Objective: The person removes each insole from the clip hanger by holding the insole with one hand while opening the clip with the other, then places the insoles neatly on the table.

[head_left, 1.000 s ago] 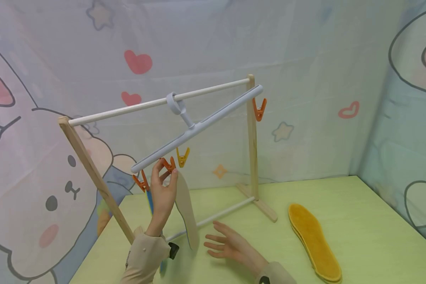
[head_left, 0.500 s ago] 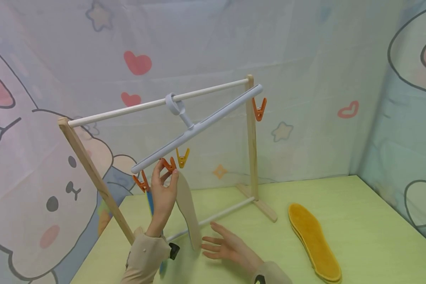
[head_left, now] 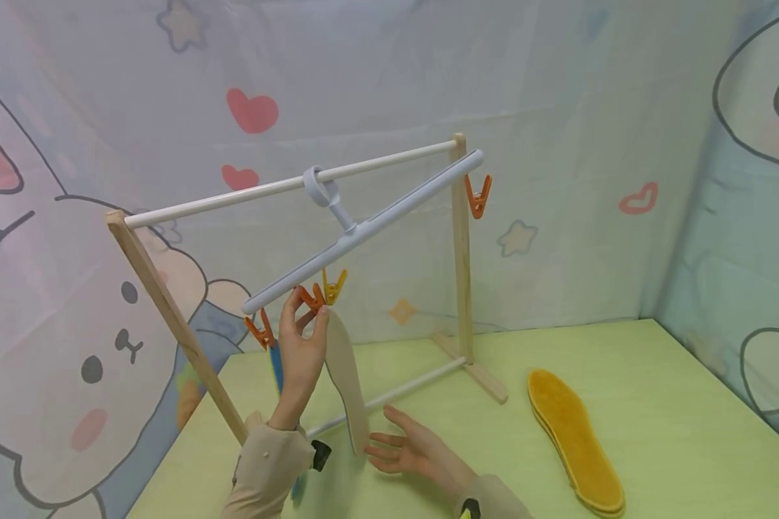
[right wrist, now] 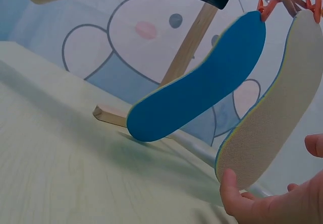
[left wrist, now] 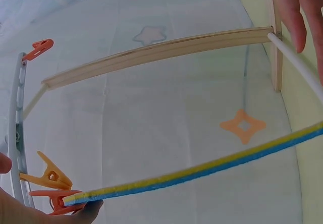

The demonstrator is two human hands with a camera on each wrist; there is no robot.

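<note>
Beneath the hanger [head_left: 402, 207], my left hand [head_left: 301, 360] pinches the orange spring clip [head_left: 313, 297]; my spread right hand [head_left: 409, 450] seemingly touches the beige insole [head_left: 345, 378], which a shallow bite could drop.

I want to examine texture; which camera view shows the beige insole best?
Right wrist view: the beige insole shows its textured face broadly. The head view shows that face narrower; the left wrist view, only its yellow-and-blue edge.

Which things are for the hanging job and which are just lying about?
In the job: beige insole, blue insole, two orange clips, hanger, wooden rack.
Just around: golden insoles on the table (maybe for later), empty yellow clip, empty orange clip, backdrop.
</note>
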